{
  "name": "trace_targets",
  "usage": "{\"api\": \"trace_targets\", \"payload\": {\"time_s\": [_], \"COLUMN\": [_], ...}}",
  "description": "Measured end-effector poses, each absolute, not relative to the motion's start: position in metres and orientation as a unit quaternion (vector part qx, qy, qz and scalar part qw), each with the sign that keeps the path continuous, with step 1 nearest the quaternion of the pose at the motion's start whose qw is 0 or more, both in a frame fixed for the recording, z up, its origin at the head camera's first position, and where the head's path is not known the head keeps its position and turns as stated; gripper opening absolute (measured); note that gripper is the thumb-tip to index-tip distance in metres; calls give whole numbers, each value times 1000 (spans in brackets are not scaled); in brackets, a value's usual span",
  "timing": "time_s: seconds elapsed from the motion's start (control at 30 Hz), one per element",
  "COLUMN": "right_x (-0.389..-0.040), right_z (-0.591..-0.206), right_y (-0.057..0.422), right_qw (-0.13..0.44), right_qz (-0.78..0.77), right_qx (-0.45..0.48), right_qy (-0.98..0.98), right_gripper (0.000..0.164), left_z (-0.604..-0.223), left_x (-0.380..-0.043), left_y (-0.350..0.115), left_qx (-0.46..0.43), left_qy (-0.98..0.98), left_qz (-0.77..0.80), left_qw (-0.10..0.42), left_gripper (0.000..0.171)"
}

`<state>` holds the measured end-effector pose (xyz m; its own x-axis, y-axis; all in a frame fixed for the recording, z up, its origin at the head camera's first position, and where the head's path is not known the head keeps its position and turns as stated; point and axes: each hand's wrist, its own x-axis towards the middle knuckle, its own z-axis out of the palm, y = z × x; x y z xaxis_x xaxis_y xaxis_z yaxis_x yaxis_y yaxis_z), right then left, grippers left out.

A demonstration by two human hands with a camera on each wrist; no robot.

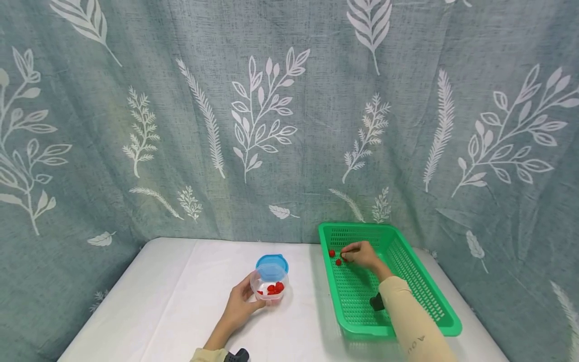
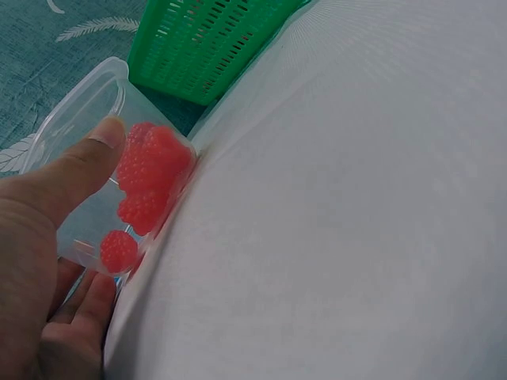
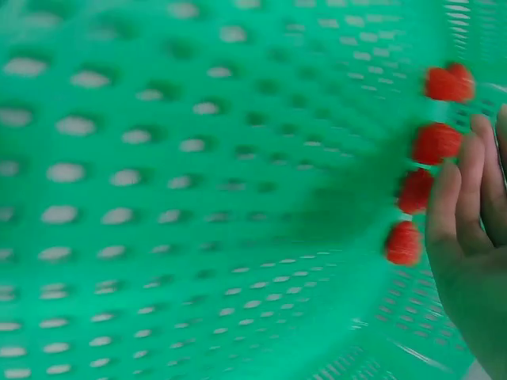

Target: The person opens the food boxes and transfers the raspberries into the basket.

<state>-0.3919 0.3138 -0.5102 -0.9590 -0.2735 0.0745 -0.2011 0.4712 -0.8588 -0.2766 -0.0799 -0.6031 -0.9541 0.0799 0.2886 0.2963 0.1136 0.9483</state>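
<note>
My left hand (image 1: 242,304) grips a small clear plastic tub (image 1: 269,291) standing on the white table, thumb along the near side and fingers around the far side. Several raspberries (image 2: 154,166) lie at the bottom of the tub. My right hand (image 1: 362,255) is inside the green basket (image 1: 362,301), toward its far left part. Its fingers (image 3: 471,170) look fairly straight, right beside several raspberries (image 3: 436,144) on the basket floor. In the head view one berry partly shows under these fingertips, next to two others (image 1: 338,262).
A blue round lid (image 1: 273,260) lies just behind the tub. The white cloth-covered table (image 1: 181,301) stretches left of the tub, and a green leaf-patterned curtain (image 1: 289,125) hangs behind it. The basket's raised rim surrounds the right hand.
</note>
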Motion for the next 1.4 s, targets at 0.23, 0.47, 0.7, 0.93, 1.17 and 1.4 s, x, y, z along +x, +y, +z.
{"api": "trace_targets", "payload": {"time_s": [0.23, 0.47, 0.7, 0.93, 1.17, 1.4], "right_x": [-386, -371, -330, -285, -272, -279], "right_z": [-472, -431, -396, -396, -445, -497], "right_y": [295, 259, 213, 169, 133, 117], "right_qw": [74, 99, 82, 45, -49, -63], "right_qz": [-528, -539, -565, -543, -465, -440], "right_qx": [-130, -194, -237, -265, -225, -202], "right_qy": [836, 814, 786, 796, 855, 873], "right_gripper": [46, 53, 49, 41, 28, 28], "left_z": [-603, -602, -599, -600, -601, -602], "left_x": [-276, -275, -275, -275, -276, -276], "left_y": [-82, -85, -84, -83, -83, -80], "left_qx": [-127, -135, -128, -129, -136, -145], "left_qy": [-747, -750, -741, -751, -755, -742], "left_qz": [-647, -639, -653, -641, -636, -648], "left_qw": [86, 100, 91, 92, 91, 90], "left_gripper": [87, 89, 87, 86, 88, 86]}}
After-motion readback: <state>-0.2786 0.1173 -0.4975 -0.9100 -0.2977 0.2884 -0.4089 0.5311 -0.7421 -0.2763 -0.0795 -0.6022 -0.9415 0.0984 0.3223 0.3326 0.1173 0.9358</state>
